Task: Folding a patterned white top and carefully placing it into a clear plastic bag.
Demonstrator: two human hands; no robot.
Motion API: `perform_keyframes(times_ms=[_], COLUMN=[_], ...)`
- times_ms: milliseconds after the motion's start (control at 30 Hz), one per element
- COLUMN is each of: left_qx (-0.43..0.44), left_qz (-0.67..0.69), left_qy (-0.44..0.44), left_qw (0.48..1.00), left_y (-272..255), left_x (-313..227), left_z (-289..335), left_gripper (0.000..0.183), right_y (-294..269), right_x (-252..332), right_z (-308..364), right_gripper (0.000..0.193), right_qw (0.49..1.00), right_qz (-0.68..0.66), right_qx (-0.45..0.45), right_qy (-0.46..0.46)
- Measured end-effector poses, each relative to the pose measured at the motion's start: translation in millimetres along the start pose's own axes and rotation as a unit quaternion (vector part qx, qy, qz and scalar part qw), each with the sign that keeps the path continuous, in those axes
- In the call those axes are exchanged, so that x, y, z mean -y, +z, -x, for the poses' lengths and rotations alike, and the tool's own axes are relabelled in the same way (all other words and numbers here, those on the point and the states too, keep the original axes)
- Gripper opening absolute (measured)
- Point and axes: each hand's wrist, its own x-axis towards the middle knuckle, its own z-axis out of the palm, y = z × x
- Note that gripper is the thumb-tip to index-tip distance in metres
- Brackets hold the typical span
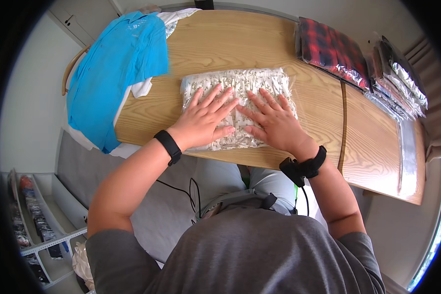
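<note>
A folded white garment with a small leafy print, inside a clear plastic bag [240, 81], lies flat near the front edge of the wooden table. My left hand [204, 117] rests palm down on its left half with the fingers spread. On the right half lies my right hand [274, 120], also flat and spread. Neither hand grips anything. The palms hide part of the print, and loose clear plastic shows around the package's edges.
A bright blue garment [122, 63] drapes over the table's left side, with white cloth under it. At the right stand a bagged red-and-black checked garment [332, 49], a stack of bagged clothes [397, 73] and flat clear bags [407, 157]. Shelf compartments [59, 206] hold packages at lower left.
</note>
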Motion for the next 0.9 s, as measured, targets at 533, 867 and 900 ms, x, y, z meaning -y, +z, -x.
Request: perform_keyframes(times_ms=[533, 867, 900], left_qx=[0.038, 0.118, 0.110], left_qz=[0.041, 0.062, 0.056], left_qy=[-0.001, -0.017, -0.017], left_qw=[0.998, 0.991, 0.992], left_y=[15.9, -2.4, -3.6], left_x=[23.4, 13.8, 12.5], left_z=[-17.7, -16.3, -14.0], left_gripper=[0.066, 0.069, 0.069], right_y=[18.3, 2.5, 1.0], right_x=[-14.3, -8.4, -6.4], right_z=[-19.9, -10.0, -7.9], right_gripper=[0.052, 0.053, 0.053], right_qw=[0.997, 0.998, 0.999], right_qz=[-0.048, -0.037, -0.029], right_qx=[0.051, 0.048, 0.041], right_qy=[0.014, 0.007, 0.005])
